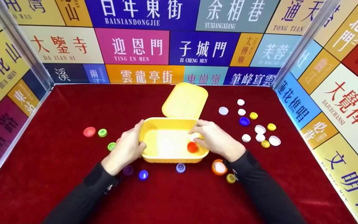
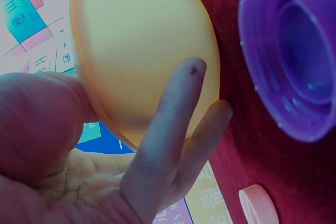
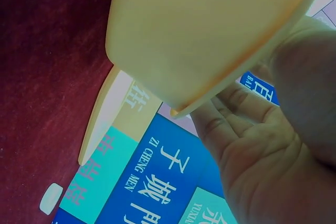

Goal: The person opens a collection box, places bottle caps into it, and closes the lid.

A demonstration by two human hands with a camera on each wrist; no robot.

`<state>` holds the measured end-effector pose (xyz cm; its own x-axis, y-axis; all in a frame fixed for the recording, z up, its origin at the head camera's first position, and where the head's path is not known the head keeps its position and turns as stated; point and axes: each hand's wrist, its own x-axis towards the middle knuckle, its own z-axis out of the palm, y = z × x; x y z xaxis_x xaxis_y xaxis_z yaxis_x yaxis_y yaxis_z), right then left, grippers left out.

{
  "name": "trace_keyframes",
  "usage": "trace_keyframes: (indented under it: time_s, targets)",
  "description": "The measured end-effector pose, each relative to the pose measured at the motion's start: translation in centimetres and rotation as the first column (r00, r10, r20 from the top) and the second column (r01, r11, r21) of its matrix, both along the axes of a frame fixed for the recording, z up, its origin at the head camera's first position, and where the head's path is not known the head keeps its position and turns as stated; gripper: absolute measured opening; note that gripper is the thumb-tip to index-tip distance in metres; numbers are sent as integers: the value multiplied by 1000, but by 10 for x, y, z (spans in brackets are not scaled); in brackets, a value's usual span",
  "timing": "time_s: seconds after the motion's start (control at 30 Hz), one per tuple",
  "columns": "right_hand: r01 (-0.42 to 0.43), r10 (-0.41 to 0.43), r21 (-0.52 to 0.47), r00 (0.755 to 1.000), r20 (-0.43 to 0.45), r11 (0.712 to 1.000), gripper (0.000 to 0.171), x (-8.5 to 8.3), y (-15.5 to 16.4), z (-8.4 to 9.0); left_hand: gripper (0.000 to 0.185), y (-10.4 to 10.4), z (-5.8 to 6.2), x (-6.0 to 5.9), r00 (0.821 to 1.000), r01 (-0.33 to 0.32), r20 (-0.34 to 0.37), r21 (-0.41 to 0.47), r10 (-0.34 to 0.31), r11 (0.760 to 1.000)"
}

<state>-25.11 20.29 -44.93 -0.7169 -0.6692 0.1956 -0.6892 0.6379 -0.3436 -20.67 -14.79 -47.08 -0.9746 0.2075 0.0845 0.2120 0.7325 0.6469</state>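
Nearest the person, on the red cloth (image 1: 57,186), lie a purple cap (image 1: 128,170), a blue cap (image 1: 143,175), a pale blue cap (image 1: 181,168), an orange cap (image 1: 219,167) and a small yellow cap (image 1: 231,178); the purple cap fills the left wrist view, open side up, just beside the box.

Past these stands the yellow box (image 1: 154,124), open, its lid (image 1: 185,100) tilted up at the far edge; a red cap (image 1: 192,147) lies inside at the near right corner.

The left hand (image 1: 128,148) grasps the box's left wall, fingers (image 2: 173,124) pressed along its outer side and the thumb over the rim; the right hand (image 1: 217,139) reaches over the right rim, fingers curled inward above the red cap; it seems to pinch something white, but the head view is too blurred to tell, so its grip cannot be told.

Left of the box sit two green caps (image 1: 102,133) and a pink cap (image 1: 89,132); farther right, well apart from the box, a cluster of white, yellow and blue caps (image 1: 258,129); beyond, the sign walls (image 1: 135,46).
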Motion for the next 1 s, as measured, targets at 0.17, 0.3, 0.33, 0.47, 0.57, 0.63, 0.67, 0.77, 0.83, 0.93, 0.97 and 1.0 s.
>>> trace_keyframes:
  time_s: [0.17, 0.3, 0.33, 0.47, 0.57, 0.63, 0.67, 0.77, 0.83, 0.93, 0.97, 1.0]
  targets:
    - [-8, 8, -3, 1000, -10, 1000, 25, 1, -1, 0, 86, 3, 7, 3, 999, -19, 42, -16, 19, 1000]
    - [-23, 22, -24, 999, -34, 999, 25, 1, 1, 2, 86, 4, 8, 3, 999, -20, 46, -27, 22, 999]
    - [-27, 25, -29, 999, -44, 999, 25, 1, 1, 2, 87, 4, 8, 3, 999, -21, 45, -30, 22, 999]
    - [-44, 40, -47, 996, -82, 998, 25, -1, 4, 4, 89, 4, 7, 1, 999, -23, 42, -36, 25, 999]
    - [-39, 33, -66, 996, -85, 997, 26, -3, 8, 6, 90, 4, 5, 0, 999, -23, 46, -31, 24, 999]
    - [-26, 19, -80, 996, -85, 996, 25, -3, 11, 8, 89, 4, 5, 1, 998, -23, 50, -26, 24, 999]
    - [-16, 9, -86, 997, -83, 996, 25, -3, 13, 10, 90, 4, 5, 1, 998, -24, 54, -25, 26, 999]
    - [7, -16, -103, 996, -92, 995, 25, -5, 18, 13, 89, 5, 6, 1, 998, -25, 60, -24, 27, 999]
    - [15, -27, -121, 995, -98, 993, 25, -8, 22, 15, 89, 5, 6, 1, 998, -24, 57, -28, 26, 999]
    - [29, -46, -152, 993, -108, 988, 25, -13, 28, 15, 89, 5, 6, 2, 999, -20, 49, -33, 22, 999]
    - [36, -54, -165, 993, -108, 986, 26, -16, 31, 14, 89, 5, 6, 2, 999, -20, 49, -33, 21, 999]
    - [46, -65, -178, 992, -105, 983, 26, -18, 34, 14, 88, 5, 6, 2, 999, -17, 48, -34, 19, 999]
